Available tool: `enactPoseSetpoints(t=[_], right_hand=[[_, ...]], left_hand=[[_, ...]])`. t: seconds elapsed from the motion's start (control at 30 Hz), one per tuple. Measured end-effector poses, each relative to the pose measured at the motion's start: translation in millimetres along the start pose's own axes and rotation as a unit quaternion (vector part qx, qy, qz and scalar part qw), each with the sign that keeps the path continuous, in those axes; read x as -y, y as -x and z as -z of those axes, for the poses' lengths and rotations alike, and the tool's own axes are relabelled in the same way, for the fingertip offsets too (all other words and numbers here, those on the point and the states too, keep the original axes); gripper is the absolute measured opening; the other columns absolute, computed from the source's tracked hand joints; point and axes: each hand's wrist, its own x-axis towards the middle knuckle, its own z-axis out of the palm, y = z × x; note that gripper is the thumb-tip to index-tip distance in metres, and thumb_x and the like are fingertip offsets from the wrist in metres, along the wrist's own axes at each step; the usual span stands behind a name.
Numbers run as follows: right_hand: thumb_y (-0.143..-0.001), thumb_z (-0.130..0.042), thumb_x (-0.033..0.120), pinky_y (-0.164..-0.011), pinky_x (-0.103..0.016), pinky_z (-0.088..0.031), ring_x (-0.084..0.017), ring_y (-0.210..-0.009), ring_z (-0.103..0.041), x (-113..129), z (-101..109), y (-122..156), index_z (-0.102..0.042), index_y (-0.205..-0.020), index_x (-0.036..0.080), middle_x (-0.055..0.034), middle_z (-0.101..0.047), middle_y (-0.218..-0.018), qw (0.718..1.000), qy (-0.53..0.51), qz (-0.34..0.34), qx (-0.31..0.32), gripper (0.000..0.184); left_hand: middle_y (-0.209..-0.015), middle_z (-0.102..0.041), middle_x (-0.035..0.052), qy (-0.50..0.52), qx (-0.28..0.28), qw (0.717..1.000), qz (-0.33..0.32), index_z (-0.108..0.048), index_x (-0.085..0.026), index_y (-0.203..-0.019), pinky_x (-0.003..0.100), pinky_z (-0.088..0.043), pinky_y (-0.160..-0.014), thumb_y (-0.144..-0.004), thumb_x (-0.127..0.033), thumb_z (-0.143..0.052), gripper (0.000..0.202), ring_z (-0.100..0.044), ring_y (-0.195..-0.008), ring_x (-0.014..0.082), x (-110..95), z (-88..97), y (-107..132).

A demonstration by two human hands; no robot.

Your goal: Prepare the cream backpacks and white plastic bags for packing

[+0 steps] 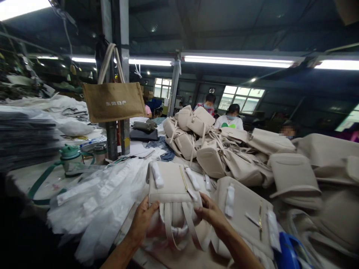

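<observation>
A broad heap of smooth beige bags (238, 164) spreads across the right and far side. Crumpled translucent white plastic wrapping (98, 203) lies at left. Between them, close to the person, sits a boxy beige backpack with looping straps (168, 185). The left hand (144, 215) and right hand (214, 215) grip its opposite edges, fingers partly curled (thumbs uppermost). A thin gold zip (183, 179) runs along its upper panel.

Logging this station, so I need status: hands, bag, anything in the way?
Left hand and right hand holding beige bag by its sides. Gold zipper showing. Close by: second bag right, plastic wrapping left.
</observation>
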Motion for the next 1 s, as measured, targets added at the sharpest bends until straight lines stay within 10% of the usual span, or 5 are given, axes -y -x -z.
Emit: enactPoseSetpoints(t=[0.47, 0.6, 0.7, 0.83, 1.0], right_hand=[[-0.073, -0.065, 0.037, -0.079, -0.038, -0.051, -0.027, -0.095, -0.064, 24, 4, -19, -0.044, -0.132, 0.019, -0.0092, -0.068, -0.108, 0.985, 0.124, 0.007, -0.122, 0.065], [-0.078, -0.057, 0.053, -0.099, -0.045, -0.04, -0.033, -0.121, -0.051, -11, 0, -20, -0.043, -0.128, 0.014, -0.0205, -0.053, -0.13, 0.941, 0.24, 0.003, -0.241, 0.065], [-0.081, -0.054, 0.056, -0.096, -0.044, -0.041, -0.032, -0.113, -0.056, -51, -15, 2, -0.055, -0.112, 0.017, -0.0184, -0.062, -0.117, 0.933, 0.288, -0.021, -0.215, 0.05], [-0.076, -0.06, 0.046, -0.077, -0.039, -0.044, -0.028, -0.084, -0.062, -89, -26, 34, -0.061, -0.086, 0.023, -0.0081, -0.067, -0.084, 0.932, 0.337, -0.037, -0.126, 0.025], [-0.076, -0.054, 0.045, -0.066, -0.036, -0.043, -0.025, -0.069, -0.059, -84, -19, 35, -0.05, -0.069, 0.024, -0.0054, -0.061, -0.069, 0.937, 0.331, -0.054, -0.098, 0.022]], left_hand=[[-0.118, -0.067, 0.0086, -0.065, 0.016, 0.996, -0.051, -0.054, -0.018, -0.123, 0.036, -0.046, -0.098, -0.086, -0.04, -0.059, 0.043, -0.061, -0.11, 0.0244, -22, -13.5, -34], [-0.11, -0.067, 0.0125, -0.178, -0.045, 0.983, -0.026, -0.057, -0.013, -0.111, 0.039, -0.044, -0.098, -0.084, -0.037, -0.055, 0.036, -0.061, -0.107, 0.0267, 11, -4.6, -76], [-0.101, -0.068, 0.0144, -0.235, -0.084, 0.968, 0.013, -0.058, -0.011, -0.102, 0.045, -0.041, -0.1, -0.075, -0.023, -0.058, 0.029, -0.06, -0.107, 0.03, 53, 9.6, -90], [-0.112, -0.063, 0.0141, -0.293, -0.084, 0.952, 0.016, -0.058, -0.012, -0.104, 0.043, -0.033, -0.108, -0.065, -0.012, -0.059, 0.039, -0.053, -0.118, 0.0298, 93, 26.1, -70], [-0.134, -0.045, 0.0114, -0.325, -0.08, 0.942, -0.038, -0.058, -0.017, -0.114, 0.039, -0.016, -0.117, -0.077, -0.025, -0.058, 0.038, -0.032, -0.134, 0.0279, 82, 23.1, -26]])
